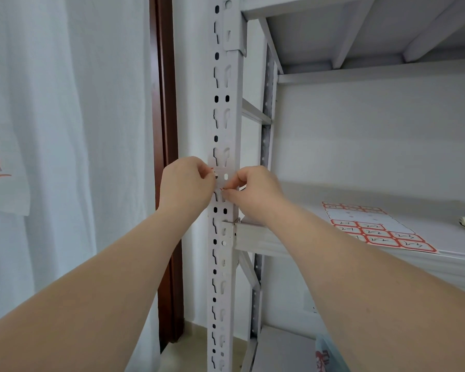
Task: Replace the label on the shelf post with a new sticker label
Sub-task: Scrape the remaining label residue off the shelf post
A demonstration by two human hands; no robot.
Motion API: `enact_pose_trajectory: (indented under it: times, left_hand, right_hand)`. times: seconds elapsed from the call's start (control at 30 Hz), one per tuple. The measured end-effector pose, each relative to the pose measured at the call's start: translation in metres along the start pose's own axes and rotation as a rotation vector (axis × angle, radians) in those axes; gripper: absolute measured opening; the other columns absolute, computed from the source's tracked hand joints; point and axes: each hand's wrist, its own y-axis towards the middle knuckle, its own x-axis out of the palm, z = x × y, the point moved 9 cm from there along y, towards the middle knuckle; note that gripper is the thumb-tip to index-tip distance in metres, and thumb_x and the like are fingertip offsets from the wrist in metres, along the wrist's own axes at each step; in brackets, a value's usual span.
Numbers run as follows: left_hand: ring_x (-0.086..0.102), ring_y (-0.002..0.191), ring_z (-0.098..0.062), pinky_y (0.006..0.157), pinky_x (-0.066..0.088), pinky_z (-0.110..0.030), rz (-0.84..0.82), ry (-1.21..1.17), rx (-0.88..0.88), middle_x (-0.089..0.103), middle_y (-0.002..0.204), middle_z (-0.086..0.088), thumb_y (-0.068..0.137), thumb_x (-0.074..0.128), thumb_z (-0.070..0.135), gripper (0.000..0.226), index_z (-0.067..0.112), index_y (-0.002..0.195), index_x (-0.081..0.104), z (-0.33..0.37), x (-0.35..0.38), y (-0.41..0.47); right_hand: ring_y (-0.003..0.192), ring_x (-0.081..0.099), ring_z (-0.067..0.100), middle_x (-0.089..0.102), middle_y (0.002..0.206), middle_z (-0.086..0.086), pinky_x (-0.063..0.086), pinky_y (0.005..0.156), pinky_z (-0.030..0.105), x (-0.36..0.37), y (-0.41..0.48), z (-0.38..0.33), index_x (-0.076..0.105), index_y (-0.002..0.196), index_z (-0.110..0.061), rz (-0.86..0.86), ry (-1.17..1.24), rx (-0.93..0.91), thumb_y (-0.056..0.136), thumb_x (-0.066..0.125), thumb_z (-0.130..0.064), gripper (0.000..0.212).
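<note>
A white perforated shelf post (222,116) runs vertically through the middle of the view. A small red-bordered sticker label (218,181) lies against the post at hand height, mostly hidden by fingers. My left hand (184,183) pinches the label's left edge. My right hand (253,193) pinches its lower right part with thumb and forefinger. Both hands touch the post. A sheet of red-bordered sticker labels (373,229) lies flat on the shelf board (440,237) to the right, with several labels gone from its middle.
A white curtain (65,130) with a paper sign bearing red marks (0,167) hangs at the left. A dark brown door frame (167,116) stands behind the post. A crossbeam (255,234) joins the post just below my hands. A blue-and-red object (330,355) lies on the lower shelf.
</note>
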Motion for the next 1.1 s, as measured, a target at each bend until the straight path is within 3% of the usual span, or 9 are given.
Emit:
enact_pose_trajectory:
  times: [0.17, 0.3, 0.47, 0.6, 0.67, 0.73, 0.83, 0.93, 1.1]
  left_hand:
    - [0.056, 0.078, -0.019, 0.069, 0.041, -0.026, -0.062, -0.125, -0.105, 0.059, 0.075, 0.002, 0.086, 0.058, 0.016, 0.010, 0.010, 0.084, 0.066, -0.011, 0.002, -0.002]
    - [0.065, 0.084, -0.026, 0.065, 0.048, -0.029, -0.100, -0.271, -0.204, 0.065, 0.080, -0.004, 0.086, 0.058, 0.013, 0.009, 0.014, 0.078, 0.063, -0.019, 0.006, -0.005]
    - [0.065, 0.073, -0.021, 0.082, 0.057, -0.040, -0.135, -0.456, -0.315, 0.065, 0.075, -0.007, 0.086, 0.057, 0.007, 0.010, 0.006, 0.080, 0.065, -0.030, 0.011, -0.011]
    - [0.064, 0.075, -0.018, 0.079, 0.057, -0.030, -0.121, -0.599, -0.399, 0.065, 0.075, -0.006, 0.088, 0.054, 0.002, 0.012, 0.000, 0.081, 0.064, -0.038, 0.013, -0.017]
    - [0.062, 0.075, -0.017, 0.077, 0.058, -0.029, -0.088, -0.623, -0.403, 0.065, 0.078, -0.008, 0.087, 0.055, 0.003, 0.014, 0.006, 0.076, 0.062, -0.040, 0.010, -0.020]
    - [0.061, 0.074, -0.017, 0.076, 0.057, -0.031, -0.045, -0.577, -0.364, 0.064, 0.081, -0.008, 0.086, 0.058, 0.008, 0.011, 0.011, 0.076, 0.063, -0.039, 0.003, -0.020]
    - [0.058, 0.070, -0.013, 0.070, 0.051, -0.023, 0.027, -0.383, -0.196, 0.062, 0.074, 0.006, 0.087, 0.058, 0.016, 0.009, 0.015, 0.081, 0.065, -0.022, -0.014, -0.022]
    - [0.055, 0.074, -0.006, 0.067, 0.039, -0.011, 0.067, -0.221, 0.033, 0.061, 0.076, 0.013, 0.089, 0.057, 0.016, 0.011, 0.016, 0.086, 0.067, 0.004, -0.026, -0.028]
    - [0.052, 0.084, -0.017, 0.071, 0.033, -0.023, 0.108, 0.055, 0.304, 0.061, 0.081, 0.008, 0.089, 0.056, 0.020, 0.015, 0.017, 0.088, 0.071, 0.026, -0.027, -0.037]
  right_hand:
    - [0.076, 0.058, 0.014, 0.070, 0.091, -0.001, 0.039, 0.055, 0.017, 0.000, 0.001, -0.001, 0.068, 0.079, -0.017, 0.001, 0.003, -0.009, 0.082, 0.066, -0.018, 0.003]
    - [0.078, 0.059, 0.014, 0.071, 0.092, -0.001, 0.039, 0.055, 0.015, 0.000, 0.000, -0.001, 0.069, 0.081, -0.016, 0.005, 0.006, -0.008, 0.081, 0.065, -0.017, 0.005]
    - [0.072, 0.054, 0.010, 0.069, 0.089, -0.002, 0.036, 0.054, 0.014, -0.002, -0.003, -0.002, 0.069, 0.077, -0.017, -0.002, 0.013, -0.002, 0.081, 0.067, -0.017, 0.004]
    - [0.071, 0.054, 0.010, 0.064, 0.078, -0.005, 0.043, 0.058, 0.020, -0.004, -0.006, 0.000, 0.069, 0.076, -0.017, -0.008, 0.103, 0.043, 0.079, 0.071, -0.018, 0.004]
    - [0.072, 0.058, 0.012, 0.064, 0.077, -0.004, 0.051, 0.069, 0.026, -0.003, -0.008, 0.006, 0.069, 0.074, -0.017, -0.020, 0.195, 0.111, 0.077, 0.073, -0.016, 0.005]
    - [0.086, 0.066, 0.018, 0.070, 0.086, 0.000, 0.056, 0.084, 0.035, 0.001, -0.010, 0.014, 0.069, 0.066, -0.018, -0.030, 0.287, 0.177, 0.075, 0.074, -0.012, 0.012]
    - [0.094, 0.068, 0.022, 0.074, 0.088, 0.003, 0.055, 0.089, 0.041, 0.006, -0.012, 0.021, 0.067, 0.058, -0.020, -0.025, 0.415, 0.247, 0.072, 0.073, -0.005, 0.021]
    - [0.079, 0.066, 0.020, 0.071, 0.083, 0.005, 0.056, 0.086, 0.039, 0.009, -0.016, 0.024, 0.067, 0.065, -0.017, -0.042, 0.530, 0.313, 0.075, 0.072, -0.005, 0.017]
    - [0.057, 0.055, 0.014, 0.065, 0.077, 0.006, 0.056, 0.066, 0.025, 0.019, -0.024, 0.020, 0.065, 0.074, -0.010, -0.100, 0.758, 0.408, 0.081, 0.068, -0.007, 0.008]
